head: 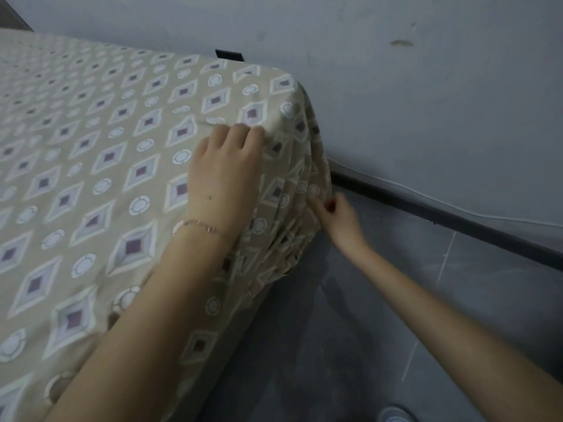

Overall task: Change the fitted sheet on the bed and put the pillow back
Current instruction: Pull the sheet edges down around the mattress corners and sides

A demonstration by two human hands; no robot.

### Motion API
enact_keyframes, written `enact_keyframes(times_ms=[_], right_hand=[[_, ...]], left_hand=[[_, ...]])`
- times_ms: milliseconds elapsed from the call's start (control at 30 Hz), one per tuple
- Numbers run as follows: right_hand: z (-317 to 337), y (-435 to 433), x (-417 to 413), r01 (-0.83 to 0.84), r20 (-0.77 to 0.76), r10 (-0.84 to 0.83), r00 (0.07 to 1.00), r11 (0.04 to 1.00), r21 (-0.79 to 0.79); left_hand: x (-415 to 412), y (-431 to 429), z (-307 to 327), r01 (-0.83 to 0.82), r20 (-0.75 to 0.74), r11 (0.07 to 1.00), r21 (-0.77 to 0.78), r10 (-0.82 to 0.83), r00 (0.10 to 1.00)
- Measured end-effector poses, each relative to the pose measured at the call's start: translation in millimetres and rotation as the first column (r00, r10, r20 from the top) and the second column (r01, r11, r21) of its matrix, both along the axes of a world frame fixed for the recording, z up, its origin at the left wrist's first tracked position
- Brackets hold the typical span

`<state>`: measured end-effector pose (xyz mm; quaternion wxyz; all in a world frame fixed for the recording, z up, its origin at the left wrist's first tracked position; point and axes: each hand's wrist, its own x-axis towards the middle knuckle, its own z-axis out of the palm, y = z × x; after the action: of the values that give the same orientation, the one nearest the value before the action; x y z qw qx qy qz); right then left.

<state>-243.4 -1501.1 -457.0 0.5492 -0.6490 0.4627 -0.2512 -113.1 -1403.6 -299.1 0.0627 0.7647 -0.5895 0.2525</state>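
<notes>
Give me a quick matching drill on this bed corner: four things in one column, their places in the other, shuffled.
Things:
1. left hand
2. right hand
3. bracelet
4. shoe

Places:
A. on the floor, at the bottom edge of the view
B. low on the side of the corner, pinching the gathered fitted sheet
C. around the left wrist
D. on top of the corner, fingers curled into the fabric

Pairs: 1-D, 2-B, 3-C, 4-A
</notes>
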Motion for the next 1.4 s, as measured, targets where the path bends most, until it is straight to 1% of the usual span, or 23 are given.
enact_keyframes(times_ms=[67, 133, 200, 233, 333, 400, 500, 567, 600, 667, 733, 767, 800, 867, 900, 1000, 1067, 1133, 1200, 1300, 1400], right_hand=[[-20.6, 43.1, -6.4, -0.144, 0.01, 0.145, 0.989, 0.97, 0.194], [-33.5, 74.5, 2.6, -0.244, 0.083, 0.23, 0.97, 0.906, 0.345], [-35.9, 90.6, 16.1, -0.29, 0.232, 0.205, 0.951, 0.85, 0.439], [-36.2, 92.3, 20.8, -0.286, 0.277, 0.174, 0.945, 0.848, 0.446], [-36.7, 94.6, 21.5, -0.243, 0.33, 0.083, 0.94, 0.843, 0.48], [-39.5, 98.8, 16.8, -0.203, 0.338, 0.021, 0.941, 0.834, 0.513], [-40.1, 113.5, 15.6, -0.239, 0.422, -0.015, 0.906, 0.806, 0.542], [-39.1, 123.0, 16.7, -0.274, 0.483, -0.003, 0.876, 0.821, 0.501], [-38.3, 125.6, 17.1, -0.291, 0.51, -0.001, 0.86, 0.82, 0.493], [-37.1, 129.3, 15.3, -0.308, 0.565, -0.048, 0.824, 0.799, 0.517], [-30.1, 125.8, 14.1, -0.35, 0.626, -0.107, 0.772, 0.751, 0.559], [-28.5, 122.5, 15.2, -0.377, 0.652, -0.121, 0.749, 0.73, 0.57], [-25.6, 119.0, 15.3, -0.402, 0.665, -0.136, 0.734, 0.703, 0.587], [-22.8, 115.7, 12.4, -0.44, 0.673, -0.202, 0.711, 0.619, 0.65], [-24.6, 113.6, 11.3, -0.445, 0.666, -0.233, 0.708, 0.585, 0.678], [-20.6, 109.5, 10.0, -0.464, 0.645, -0.258, 0.72, 0.513, 0.722], [-19.8, 110.2, 10.3, -0.52, 0.675, -0.299, 0.675, 0.457, 0.722], [-20.1, 116.2, 10.9, -0.588, 0.732, -0.33, 0.596, 0.442, 0.678], [-21.3, 121.2, 13.8, -0.611, 0.759, -0.352, 0.547, 0.452, 0.65], [-21.3, 117.2, 24.5, -0.626, 0.759, -0.415, 0.502, 0.432, 0.65], [-13.1, 104.1, 44.5, -0.612, 0.747, -0.437, 0.5, 0.432, 0.662]], left_hand=[[-0.9, 19.0, -6.8, -0.103, 0.087, 0.992, -0.074, 0.109, 0.99], [-2.7, 32.0, -13.1, -0.192, 0.153, 0.974, -0.123, 0.21, 0.966], [-4.5, 39.2, -22.9, -0.293, 0.236, 0.942, -0.166, 0.326, 0.915], [-5.2, 39.2, -28.4, -0.34, 0.291, 0.922, -0.186, 0.382, 0.877], [-6.9, 26.6, -40.7, -0.447, 0.405, 0.861, -0.241, 0.508, 0.76], [-2.6, 18.7, -44.0, -0.462, 0.426, 0.855, -0.237, 0.518, 0.742], [4.8, 23.2, -46.2, -0.415, 0.386, 0.891, -0.185, 0.454, 0.803], [7.2, 25.8, -40.2, -0.348, 0.352, 0.92, -0.181, 0.391, 0.85], [7.1, 25.7, -33.9, -0.33, 0.31, 0.927, -0.179, 0.372, 0.875], [3.9, 23.7, -22.1, -0.286, 0.209, 0.937, -0.201, 0.327, 0.922], [3.1, 24.2, -22.5, -0.24, 0.103, 0.942, -0.235, 0.27, 0.957], [4.0, 23.9, -23.2, -0.219, 0.073, 0.942, -0.253, 0.244, 0.967], [4.7, 24.2, -22.0, -0.207, 0.055, 0.941, -0.267, 0.23, 0.972], [3.2, 25.8, -17.1, -0.19, 0.047, 0.937, -0.294, 0.212, 0.976], [2.7, 25.8, -15.9, -0.189, 0.036, 0.937, -0.294, 0.208, 0.977], [3.2, 27.3, -17.5, -0.179, 0.001, 0.936, -0.302, 0.188, 0.982], [4.2, 27.6, -17.8, -0.174, -0.028, 0.933, -0.314, 0.174, 0.984], [4.3, 27.3, -14.5, -0.18, -0.057, 0.928, -0.326, 0.171, 0.984], [3.6, 27.2, -11.2, -0.176, -0.089, 0.925, -0.338, 0.154, 0.984], [2.9, 27.3, -5.0, -0.166, -0.117, 0.924, -0.343, 0.134, 0.984], [2.2, 28.4, 3.0, -0.168, -0.149, 0.928, -0.332, 0.124, 0.981]])
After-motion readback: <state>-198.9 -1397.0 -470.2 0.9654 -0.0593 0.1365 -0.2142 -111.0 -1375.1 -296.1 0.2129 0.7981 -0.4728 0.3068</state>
